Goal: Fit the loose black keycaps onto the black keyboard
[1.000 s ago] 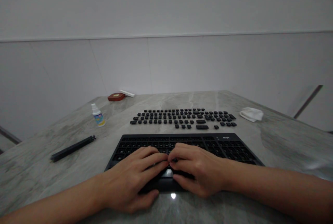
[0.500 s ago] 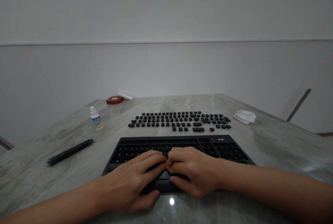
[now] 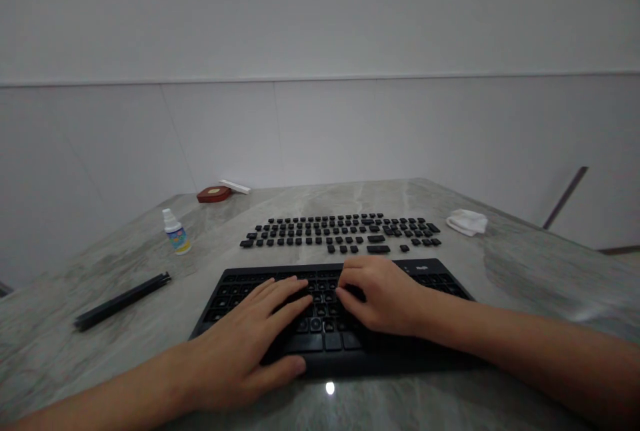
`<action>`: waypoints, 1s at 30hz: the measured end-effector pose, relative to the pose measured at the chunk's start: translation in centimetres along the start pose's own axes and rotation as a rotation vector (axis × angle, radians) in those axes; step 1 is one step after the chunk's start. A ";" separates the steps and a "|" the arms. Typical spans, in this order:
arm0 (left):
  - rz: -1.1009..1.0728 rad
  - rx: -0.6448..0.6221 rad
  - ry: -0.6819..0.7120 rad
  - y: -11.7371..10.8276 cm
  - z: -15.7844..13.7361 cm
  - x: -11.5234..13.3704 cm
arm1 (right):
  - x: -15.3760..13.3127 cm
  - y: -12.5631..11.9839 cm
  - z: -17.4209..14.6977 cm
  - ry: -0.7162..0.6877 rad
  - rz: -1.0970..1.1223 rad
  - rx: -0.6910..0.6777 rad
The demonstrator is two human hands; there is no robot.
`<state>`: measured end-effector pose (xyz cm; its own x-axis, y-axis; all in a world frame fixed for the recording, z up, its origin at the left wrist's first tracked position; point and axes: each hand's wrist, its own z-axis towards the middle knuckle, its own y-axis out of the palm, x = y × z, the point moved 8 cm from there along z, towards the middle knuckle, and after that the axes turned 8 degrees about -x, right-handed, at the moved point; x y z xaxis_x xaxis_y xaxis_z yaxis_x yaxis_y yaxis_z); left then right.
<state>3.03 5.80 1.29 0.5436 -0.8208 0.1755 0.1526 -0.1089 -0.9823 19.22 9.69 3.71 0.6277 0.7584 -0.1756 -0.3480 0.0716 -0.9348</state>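
Observation:
A black keyboard (image 3: 360, 360) lies in front of me, with many keycaps off and bare key sockets showing. My left hand (image 3: 247, 341) rests over its left half, fingers stretched out and thumb along the front edge. Over the right-centre keys my right hand (image 3: 383, 294) is curled, thumb and fingers drawn together; whatever they may hold is hidden. A few caps remain at the front row of the board. Behind the keyboard, loose black keycaps (image 3: 379, 249) stand in rows on the table.
On the left are a small white spray bottle (image 3: 177, 234) with a blue label and a long dark strip (image 3: 123, 301). Farther back sit a red-brown case (image 3: 214, 194) and a white bar (image 3: 235, 186). A white cloth (image 3: 467, 222) lies at the right on the marbled table (image 3: 520, 277).
My right hand has moved away from the left hand, up and to the right over the keyboard. My left hand has shifted slightly left. The view has turned a little.

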 end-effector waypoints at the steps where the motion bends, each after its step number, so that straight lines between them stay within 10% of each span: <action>1: -0.024 0.063 -0.001 -0.9 0.4 -0.3 | 0.8 -0.4 0.4 0.050 -0.007 -0.052; 7: 0.153 0.348 0.081 -5.0 7.0 -2.2 | 5.1 -3.1 2.9 0.175 -0.038 -0.031; 12: 0.192 0.409 0.032 -3.7 12.7 -4.8 | 7.8 -1.2 3.6 0.208 -0.129 0.144; 30: -0.057 0.262 0.002 -0.5 14.1 -8.9 | 8.8 2.2 4.5 0.146 -0.061 -0.001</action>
<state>9.77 21.11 1.18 0.5267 -0.8183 0.2301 0.3916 -0.0067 -0.9201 20.82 19.45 1.53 0.7423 0.6504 -0.1612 -0.3052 0.1140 -0.9454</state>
